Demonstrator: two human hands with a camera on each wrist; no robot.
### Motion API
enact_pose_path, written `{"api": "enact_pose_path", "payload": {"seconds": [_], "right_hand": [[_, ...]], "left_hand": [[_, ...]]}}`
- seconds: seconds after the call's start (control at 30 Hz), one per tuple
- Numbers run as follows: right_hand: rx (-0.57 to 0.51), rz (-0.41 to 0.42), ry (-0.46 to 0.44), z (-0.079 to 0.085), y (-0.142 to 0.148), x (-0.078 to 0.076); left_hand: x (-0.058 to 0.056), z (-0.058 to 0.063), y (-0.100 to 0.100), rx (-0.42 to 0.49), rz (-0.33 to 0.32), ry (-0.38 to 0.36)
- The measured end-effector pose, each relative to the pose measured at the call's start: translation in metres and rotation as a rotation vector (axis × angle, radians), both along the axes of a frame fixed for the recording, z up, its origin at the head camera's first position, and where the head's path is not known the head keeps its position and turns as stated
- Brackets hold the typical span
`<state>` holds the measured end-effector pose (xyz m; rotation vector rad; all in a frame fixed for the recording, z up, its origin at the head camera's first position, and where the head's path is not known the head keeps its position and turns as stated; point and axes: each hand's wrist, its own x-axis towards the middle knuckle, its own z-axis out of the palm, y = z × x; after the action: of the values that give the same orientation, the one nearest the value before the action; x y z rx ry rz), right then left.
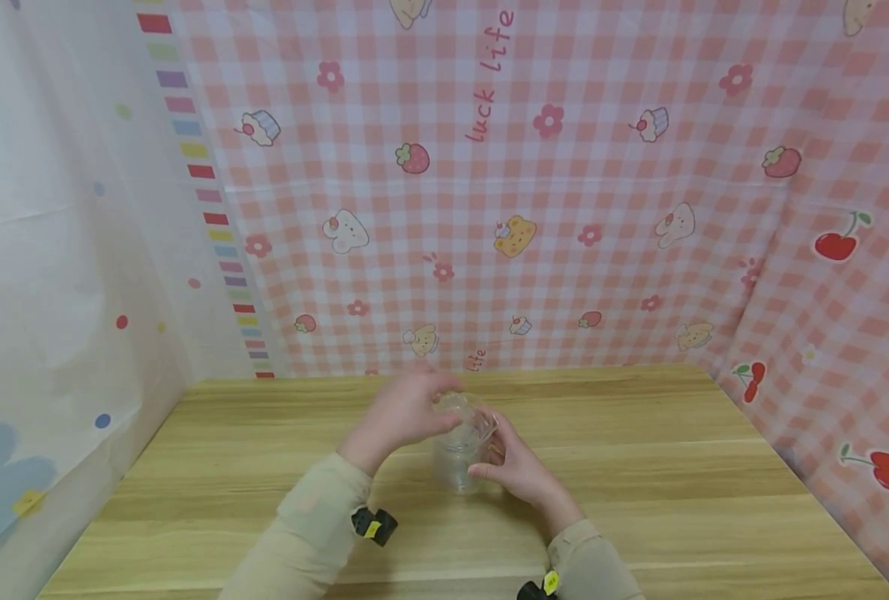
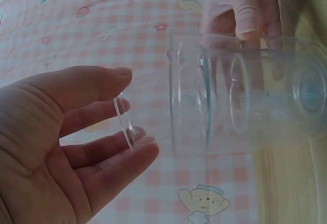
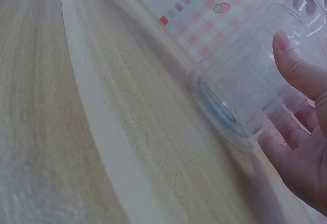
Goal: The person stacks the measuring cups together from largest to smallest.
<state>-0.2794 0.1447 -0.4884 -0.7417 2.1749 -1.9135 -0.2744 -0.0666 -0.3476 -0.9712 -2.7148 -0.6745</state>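
A clear plastic jar [image 1: 455, 471] stands upright on the wooden table, its mouth toward my left hand. My right hand [image 1: 517, 468] holds it from the side, the thumb on the near wall and the fingers behind, as the right wrist view shows with the jar [image 3: 240, 81]. Above the mouth, my left hand [image 1: 407, 408] pinches a thin clear round piece [image 2: 124, 122] between thumb and fingers. In the left wrist view this piece is apart from the jar's rim. Rounded clear edges show through the jar wall; what they belong to I cannot tell.
The wooden table [image 1: 639, 467] spreads out around the hands. Behind it hangs a pink checked cloth [image 1: 601, 275], with a white dotted cloth [image 1: 54, 275] at the left and more pink cloth with cherries at the right.
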Motion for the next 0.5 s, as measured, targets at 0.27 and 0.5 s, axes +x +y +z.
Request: {"api": "enact_pose_path", "payload": {"seconds": [0.27,0.5], "right_hand": [[0.031,-0.027,-0.029,0.0035,-0.0011,0.0018],[0.038,-0.029,-0.026,0.0030,-0.0010,0.0016]], "left_hand": [[-0.0020,-0.0031,0.0050,-0.039,0.013,-0.024],[-0.0019,-0.0028,0.0091,-0.105,0.031,-0.042]]}}
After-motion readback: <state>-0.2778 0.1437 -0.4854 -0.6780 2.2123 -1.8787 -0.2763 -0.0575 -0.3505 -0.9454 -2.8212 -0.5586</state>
